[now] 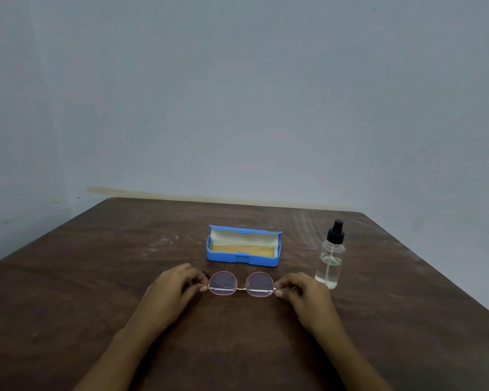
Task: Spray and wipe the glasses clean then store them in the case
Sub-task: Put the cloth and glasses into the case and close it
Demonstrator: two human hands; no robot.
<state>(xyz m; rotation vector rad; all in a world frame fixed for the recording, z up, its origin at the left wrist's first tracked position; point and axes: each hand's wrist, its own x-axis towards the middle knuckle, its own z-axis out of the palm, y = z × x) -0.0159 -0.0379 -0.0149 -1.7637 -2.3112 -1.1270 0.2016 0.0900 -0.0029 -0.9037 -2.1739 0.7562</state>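
A: How are the glasses [241, 285] held?

B: They are pinched at both ends, just above the counter [96, 277]: the left hand [173, 289] fingers are closed on one hinge, the right hand [302, 292] fingers on the other.

A: Which step is judged in hand?

B: The start, seemingly; no cloth is seen. Beyond, the open blue case [243, 246] waits. The spray bottle [331, 256], rightmost, must be fetched next, so one hand must be freed.

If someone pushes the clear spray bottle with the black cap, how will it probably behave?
The clear spray bottle with the black cap is tall and narrow, so it probably tips easily. It looks only partly filled, hence likely light. Once fallen, its round body may roll on the brown wooden table.
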